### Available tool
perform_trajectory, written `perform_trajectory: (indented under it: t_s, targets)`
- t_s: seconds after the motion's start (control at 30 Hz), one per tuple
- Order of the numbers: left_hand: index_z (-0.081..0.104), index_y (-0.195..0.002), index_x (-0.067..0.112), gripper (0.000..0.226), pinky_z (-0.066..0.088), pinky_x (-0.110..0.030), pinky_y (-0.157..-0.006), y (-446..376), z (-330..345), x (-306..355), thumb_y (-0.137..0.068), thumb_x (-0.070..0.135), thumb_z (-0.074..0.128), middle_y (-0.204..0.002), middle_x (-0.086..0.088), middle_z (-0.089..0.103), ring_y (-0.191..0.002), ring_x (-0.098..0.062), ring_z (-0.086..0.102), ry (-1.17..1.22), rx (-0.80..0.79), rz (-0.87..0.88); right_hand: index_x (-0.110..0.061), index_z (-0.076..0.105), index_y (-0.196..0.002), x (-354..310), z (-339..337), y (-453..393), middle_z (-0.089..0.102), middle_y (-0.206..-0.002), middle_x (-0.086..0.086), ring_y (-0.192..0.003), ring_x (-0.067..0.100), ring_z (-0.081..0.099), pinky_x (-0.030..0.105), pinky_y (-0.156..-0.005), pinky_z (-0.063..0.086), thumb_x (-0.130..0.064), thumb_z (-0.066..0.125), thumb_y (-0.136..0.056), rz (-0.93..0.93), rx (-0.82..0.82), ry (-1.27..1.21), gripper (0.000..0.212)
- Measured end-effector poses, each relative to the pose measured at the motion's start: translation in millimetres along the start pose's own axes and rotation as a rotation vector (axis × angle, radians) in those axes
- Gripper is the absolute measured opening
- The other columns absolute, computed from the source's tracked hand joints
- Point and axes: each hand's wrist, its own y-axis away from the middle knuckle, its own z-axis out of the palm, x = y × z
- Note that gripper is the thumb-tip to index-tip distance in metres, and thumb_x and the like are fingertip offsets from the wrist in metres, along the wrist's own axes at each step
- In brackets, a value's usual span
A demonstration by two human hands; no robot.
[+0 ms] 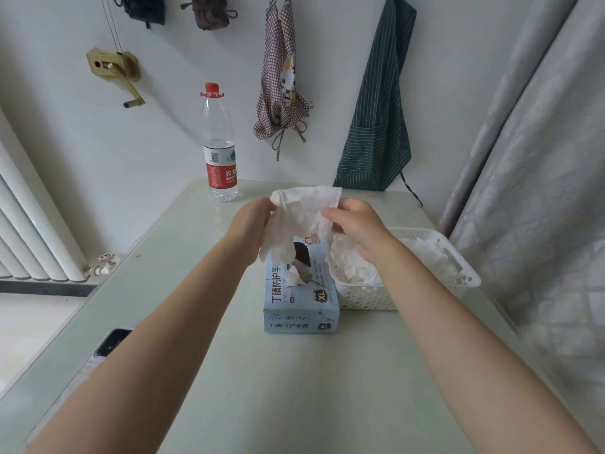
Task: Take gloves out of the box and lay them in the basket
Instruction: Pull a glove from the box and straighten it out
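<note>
A white translucent glove (302, 213) hangs in the air above the light blue glove box (299, 298), stretched between both hands. My left hand (253, 226) grips its left edge and my right hand (355, 221) pinches its right edge. Another glove pokes out of the box's top opening (294, 276). Right of the box stands the white perforated basket (458, 283), with several white gloves (353, 270) piled inside. My right forearm crosses over the basket's near left corner.
A water bottle with a red cap (220, 142) stands at the table's far edge. A dark phone (111, 342) lies at the table's left edge. Aprons (376, 119) hang on the wall behind, a curtain is at right, a radiator at left.
</note>
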Motion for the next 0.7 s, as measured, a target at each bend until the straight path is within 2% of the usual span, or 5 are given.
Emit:
perform_trajectory:
  t_s: [0.17, 0.27, 0.43, 0.63, 0.7]
  targets:
    - [0.055, -0.086, 0.012, 0.015, 0.033, -0.028, -0.065, 6, 7, 1, -0.074, 0.006, 0.049, -0.081, -0.008, 0.05, -0.077, -0.023, 0.043, -0.501, -0.039, 0.131, 0.001, 0.065, -0.089, -18, -7, 0, 0.059, -0.074, 0.005, -0.068, 0.017, 0.052, 0.031, -0.063, 0.042, -0.005, 0.048, -0.085, -0.065, 0.096, 0.085, 0.019]
    - [0.048, -0.125, 0.015, 0.043, 0.042, -0.029, -0.074, 8, 13, 5, -0.083, 0.006, 0.052, -0.11, -0.007, 0.057, -0.095, -0.022, 0.054, -0.494, 0.033, 0.201, -0.006, 0.059, -0.083, -34, -10, 5, 0.048, -0.069, 0.0, -0.067, 0.016, 0.044, 0.029, -0.063, 0.035, -0.008, 0.043, -0.089, -0.116, 0.08, 0.148, 0.017]
    - [0.053, -0.132, 0.025, 0.062, 0.042, -0.022, -0.077, 22, 31, 27, -0.078, -0.005, 0.048, -0.13, 0.0, 0.052, -0.12, -0.016, 0.047, -0.378, -0.185, 0.398, -0.019, 0.045, -0.062, -58, -13, 16, 0.04, -0.064, -0.004, -0.062, 0.014, 0.038, 0.029, -0.059, 0.03, -0.022, 0.053, -0.088, -0.11, -0.041, 0.169, 0.027]
    - [0.062, -0.077, 0.014, 0.006, 0.039, -0.028, -0.079, 33, 51, 41, -0.077, 0.012, 0.056, -0.078, 0.006, 0.059, -0.086, -0.016, 0.052, -0.513, -0.41, 0.404, -0.017, 0.041, -0.062, -69, -29, 19, 0.03, -0.057, -0.007, -0.052, 0.008, 0.031, 0.02, -0.045, 0.025, -0.026, 0.059, -0.09, -0.248, 0.076, 0.2, 0.034]
    - [0.061, -0.073, 0.015, 0.008, 0.04, -0.031, -0.083, 30, 55, 38, -0.072, 0.023, 0.057, -0.077, 0.006, 0.059, -0.082, -0.014, 0.052, -0.51, -0.431, 0.398, -0.005, 0.05, -0.068, -69, -39, 19, 0.035, -0.059, -0.003, -0.05, 0.006, 0.031, 0.017, -0.043, 0.026, -0.022, 0.058, -0.089, -0.267, 0.134, 0.169, 0.028]
